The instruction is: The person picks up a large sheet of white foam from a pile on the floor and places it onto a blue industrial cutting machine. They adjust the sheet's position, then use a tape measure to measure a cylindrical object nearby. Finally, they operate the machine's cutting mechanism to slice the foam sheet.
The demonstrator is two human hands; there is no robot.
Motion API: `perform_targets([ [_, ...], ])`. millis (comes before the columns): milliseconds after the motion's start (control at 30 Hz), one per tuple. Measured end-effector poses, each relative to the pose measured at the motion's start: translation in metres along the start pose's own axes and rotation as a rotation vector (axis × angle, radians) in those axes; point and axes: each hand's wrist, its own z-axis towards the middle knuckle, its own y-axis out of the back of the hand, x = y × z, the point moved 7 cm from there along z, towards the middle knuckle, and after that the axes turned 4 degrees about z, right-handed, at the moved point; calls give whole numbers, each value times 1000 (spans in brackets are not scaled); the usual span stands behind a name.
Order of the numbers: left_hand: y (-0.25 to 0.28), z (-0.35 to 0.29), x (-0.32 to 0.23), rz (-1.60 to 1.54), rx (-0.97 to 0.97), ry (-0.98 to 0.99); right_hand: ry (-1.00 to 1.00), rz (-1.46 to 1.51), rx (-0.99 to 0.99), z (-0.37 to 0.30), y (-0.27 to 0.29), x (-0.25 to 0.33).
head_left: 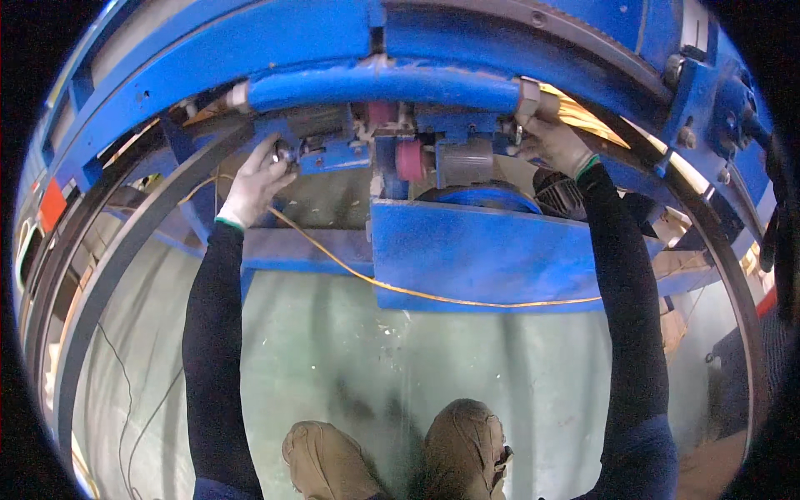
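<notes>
My left hand [254, 185], in a white glove with a green cuff, is curled round a shiny metal knob [283, 153] at the left end of a small blue bracket [335, 159]. My right hand [557, 145], gloved the same way, closes on a small metal part at the right side of the machine, mostly hidden by the fingers. Between the hands sit a pinkish-red roller [409, 160] and a grey cylinder [465, 163]. A blue round bar [383, 87] runs across above them.
A blue panel [483, 250] hangs below the mechanism, with a yellow cable [333, 260] drooping across it. A dark curved rail [125, 242] stands at the left, another [737, 292] at the right. A black ribbed motor [560, 196] lies under my right forearm. Thin wires trail on the green floor [333, 333].
</notes>
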Motion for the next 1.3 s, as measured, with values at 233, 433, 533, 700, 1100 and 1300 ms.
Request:
perform_targets([
  [233, -5, 14, -3, 316, -93, 421, 177, 6, 39, -4, 14, 3],
  [433, 9, 17, -1, 240, 70, -142, 355, -190, 115, 2, -3, 8],
  [533, 4, 16, 7, 169, 70, 244, 212, -206, 16, 3, 8, 1],
  [700, -7, 11, -6, 239, 71, 59, 367, -601, 74, -5, 7, 4],
  [1100, 14, 30, 17, 204, 72, 363, 403, -419, 251, 4, -11, 29],
  [1300, 17, 25, 15, 32, 77, -80, 39, -169, 143, -3, -9, 13],
])
